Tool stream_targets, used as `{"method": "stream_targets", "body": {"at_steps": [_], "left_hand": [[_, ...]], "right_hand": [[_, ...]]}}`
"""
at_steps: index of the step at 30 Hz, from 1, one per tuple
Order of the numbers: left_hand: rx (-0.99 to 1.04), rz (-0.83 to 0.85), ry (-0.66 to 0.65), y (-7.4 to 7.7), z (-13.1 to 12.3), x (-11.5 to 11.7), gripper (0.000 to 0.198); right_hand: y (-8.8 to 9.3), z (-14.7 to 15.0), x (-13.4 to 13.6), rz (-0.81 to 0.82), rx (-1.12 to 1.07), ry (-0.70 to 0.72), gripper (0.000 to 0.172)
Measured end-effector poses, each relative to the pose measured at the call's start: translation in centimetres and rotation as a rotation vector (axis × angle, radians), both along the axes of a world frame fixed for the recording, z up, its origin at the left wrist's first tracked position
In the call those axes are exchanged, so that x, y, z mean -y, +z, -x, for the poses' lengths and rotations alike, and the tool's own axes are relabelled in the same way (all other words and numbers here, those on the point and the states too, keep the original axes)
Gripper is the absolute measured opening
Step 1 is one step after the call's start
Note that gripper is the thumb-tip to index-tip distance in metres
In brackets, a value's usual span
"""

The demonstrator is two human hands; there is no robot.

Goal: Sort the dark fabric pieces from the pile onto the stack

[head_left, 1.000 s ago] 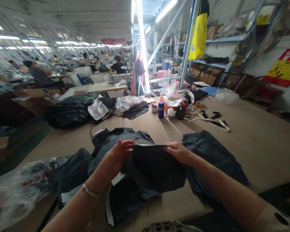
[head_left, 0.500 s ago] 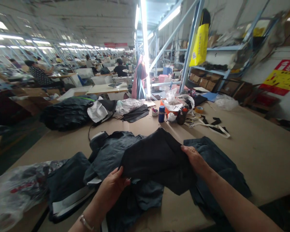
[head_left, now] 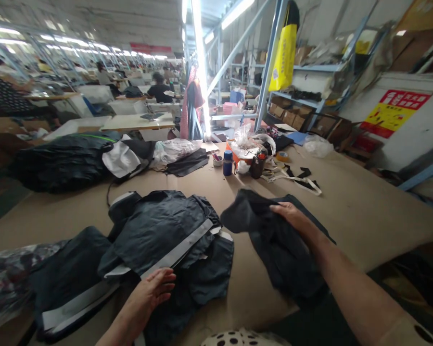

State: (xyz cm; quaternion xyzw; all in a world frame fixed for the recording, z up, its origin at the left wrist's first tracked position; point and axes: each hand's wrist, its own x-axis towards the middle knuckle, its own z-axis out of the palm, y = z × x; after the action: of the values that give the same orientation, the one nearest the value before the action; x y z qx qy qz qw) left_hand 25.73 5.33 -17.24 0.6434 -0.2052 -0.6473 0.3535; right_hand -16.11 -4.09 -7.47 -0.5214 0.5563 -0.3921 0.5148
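My right hand point(head_left: 292, 217) grips a dark fabric piece point(head_left: 270, 240) and holds it over the right-hand stack of dark cloth on the brown table point(head_left: 361, 211). My left hand point(head_left: 153, 293) lies flat and open on the near edge of a heap of dark grey garments point(head_left: 159, 230) with a pale reflective strip point(head_left: 180, 250), in front of me at the left. The two piles lie apart, with bare table between them.
A clear plastic bag point(head_left: 3, 278) with dark cloth lies at the near left. A black bundle point(head_left: 65, 161) sits at the far left. A blue bottle point(head_left: 227, 162), a dark flask point(head_left: 258, 163), a tape roll point(head_left: 282, 156) and straps stand mid-table. Shelving rises at the right. People work at distant tables.
My right hand has carried the dark fabric piece off the left heap to the right pile. My left hand has let go of it and come down flat on the heap.
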Motion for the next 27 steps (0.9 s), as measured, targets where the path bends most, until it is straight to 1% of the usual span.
{"method": "stream_targets", "body": {"at_steps": [3,5,7,9,10,12,15,18,19,20,22,23,24,25,27], "left_hand": [[0.043,-0.037,-0.028,-0.9,0.3,-0.6,0.03],[0.087,-0.036,-0.077,-1.0,1.3,-0.6,0.036],[0.103,-0.002,-0.177,-0.8,3.2,-0.6,0.043],[0.059,0.056,-0.281,-0.4,6.0,-0.7,0.047],[0.005,0.078,-0.325,-0.2,7.8,-0.7,0.049],[-0.145,0.089,-0.374,0.4,11.4,-0.7,0.054],[-0.439,0.063,-0.387,1.5,16.2,-0.1,0.057],[-0.746,-0.004,-0.382,2.5,19.0,0.9,0.055],[-0.802,-0.034,-0.355,2.7,19.5,1.2,0.055],[-0.811,-0.06,-0.304,2.7,19.8,1.4,0.052],[-0.759,-0.063,-0.17,2.1,19.7,1.6,0.04],[-0.696,-0.042,-0.121,1.6,19.3,1.6,0.038],[-0.59,-0.005,-0.121,1.0,18.7,1.5,0.037],[-0.447,0.041,-0.16,0.4,17.9,1.4,0.035],[-0.11,0.13,-0.287,-0.7,15.5,1.2,0.026]], "right_hand": [[0.3,0.9,-0.3,-0.116,0.084,0.012,0.035],[1.0,1.1,-0.5,-0.127,0.13,-0.038,0.033],[2.0,0.8,-0.5,-0.119,0.284,-0.137,0.024],[2.7,0.3,-0.5,-0.127,0.482,-0.235,0.02],[3.0,0.0,-0.4,-0.138,0.56,-0.266,0.021],[3.1,-0.8,-0.3,-0.164,0.64,-0.291,0.021],[2.7,-1.9,-0.3,-0.202,0.705,-0.31,0.025],[2.0,-2.9,-0.7,-0.29,0.772,-0.315,0.031],[1.9,-3.2,-1.1,-0.332,0.789,-0.315,0.033],[1.8,-3.4,-1.5,-0.374,0.79,-0.323,0.034],[1.9,-3.5,-2.5,-0.443,0.748,-0.344,0.034],[1.9,-3.2,-3.2,-0.452,0.708,-0.348,0.032],[2.0,-2.7,-3.8,-0.439,0.654,-0.354,0.028],[2.1,-1.7,-4.4,-0.41,0.587,-0.358,0.025],[1.9,1.4,-5.2,-0.355,0.431,-0.38,0.024]]}}
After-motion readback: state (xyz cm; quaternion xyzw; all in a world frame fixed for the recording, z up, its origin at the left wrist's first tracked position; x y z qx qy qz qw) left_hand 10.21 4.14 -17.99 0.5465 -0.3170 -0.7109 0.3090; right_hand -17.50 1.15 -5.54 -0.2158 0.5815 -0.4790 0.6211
